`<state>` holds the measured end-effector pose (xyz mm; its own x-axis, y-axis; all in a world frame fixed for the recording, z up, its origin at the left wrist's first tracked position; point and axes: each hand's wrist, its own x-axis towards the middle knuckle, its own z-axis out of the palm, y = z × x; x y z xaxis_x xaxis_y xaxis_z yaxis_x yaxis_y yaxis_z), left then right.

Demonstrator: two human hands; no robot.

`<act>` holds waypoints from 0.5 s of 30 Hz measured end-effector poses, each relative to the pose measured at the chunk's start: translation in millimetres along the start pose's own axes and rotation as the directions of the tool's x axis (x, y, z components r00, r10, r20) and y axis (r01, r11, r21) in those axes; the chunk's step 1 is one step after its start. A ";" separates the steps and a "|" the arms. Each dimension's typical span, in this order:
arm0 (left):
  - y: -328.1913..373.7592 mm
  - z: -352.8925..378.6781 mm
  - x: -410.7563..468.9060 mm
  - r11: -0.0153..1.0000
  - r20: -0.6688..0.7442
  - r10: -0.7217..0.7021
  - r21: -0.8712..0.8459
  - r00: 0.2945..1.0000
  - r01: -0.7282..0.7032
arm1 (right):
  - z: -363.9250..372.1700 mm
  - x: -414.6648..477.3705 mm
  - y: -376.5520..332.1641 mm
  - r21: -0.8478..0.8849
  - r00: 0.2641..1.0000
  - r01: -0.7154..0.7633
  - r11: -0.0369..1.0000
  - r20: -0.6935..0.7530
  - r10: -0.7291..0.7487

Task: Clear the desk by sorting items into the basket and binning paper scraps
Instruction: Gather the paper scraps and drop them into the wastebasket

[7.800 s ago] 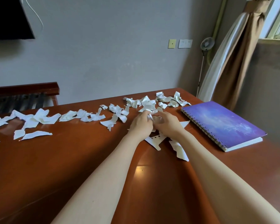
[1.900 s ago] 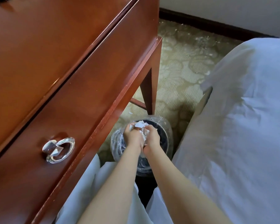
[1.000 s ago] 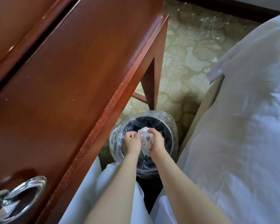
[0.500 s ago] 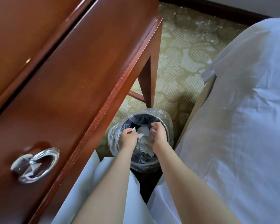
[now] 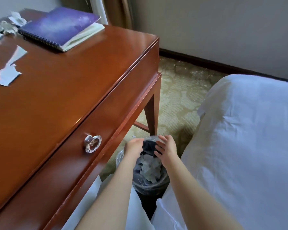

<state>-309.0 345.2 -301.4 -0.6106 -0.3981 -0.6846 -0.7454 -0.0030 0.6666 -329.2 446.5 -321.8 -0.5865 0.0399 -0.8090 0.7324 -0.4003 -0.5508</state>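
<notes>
Crumpled white paper scraps (image 5: 150, 166) just below the fingers (image 5: 164, 140), inside a black bin (image 5: 150, 188) with a clear, glossy plastic liner. Left of fingers: desk (image 5: 73, 80), polished glossy wood; drawer pull (image 5: 93, 143), clear and glassy. Right of fingers: bedsheet (image 5: 248, 146), matt wrinkled cloth. Beyond fingers: carpet (image 5: 178, 100), rough-looking.

I am in a bedroom, maybe in a hotel. A bed (image 5: 248, 138) with white sheets is right beside my wooden desk (image 5: 65, 83). The floor has a yellow patterned carpet (image 5: 176, 97), and a curtain (image 5: 118, 10) hangs in the corner.
</notes>
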 end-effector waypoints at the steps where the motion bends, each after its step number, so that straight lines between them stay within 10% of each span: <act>1: 6.7 -2.0 -8.8 1.000 0.008 0.021 -0.012 1.000 -0.021 | 0.7 -8.8 -4.4 0.003 1.000 0.014 1.000 0.018 -0.014; 15: 103.6 -50.3 -137.5 0.859 0.237 0.495 0.015 0.836 -0.512 | 23.9 -135.9 -84.7 0.078 0.928 0.300 0.951 0.205 -0.310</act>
<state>-288.7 353.5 -123.3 -0.9427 -0.1173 -0.3124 -0.3313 0.2156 0.9186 -319.9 453.2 -160.3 -0.8424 -0.0264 -0.5382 0.4932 -0.4401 -0.7504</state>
